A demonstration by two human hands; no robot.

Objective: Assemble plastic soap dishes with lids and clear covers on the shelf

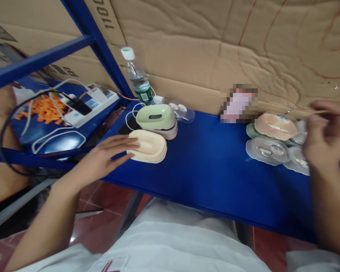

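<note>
My left hand (110, 153) has its fingers stretched out and apart, with the fingertips at the near-left side of a cream oval dish (147, 145). More cream rims show under it, like a small stack. Right behind it stands a light green oval lid (155, 116) over a pinkish base. At the right edge my right hand (327, 136) is raised and slightly blurred, its thumb and forefinger apart, with nothing plainly held. Beside it lie several shallow oval lids: a peach one (275, 126) on top of a green one, and clear greyish ones (267, 151) in front.
A water bottle (140, 81) stands at the back left, beside clear plastic lids (183, 110). A pixelated object (239, 104) leans on the cardboard wall (181, 45). Left of the blue frame (82, 40) are a power strip (87, 107), cables and orange pieces (47, 109).
</note>
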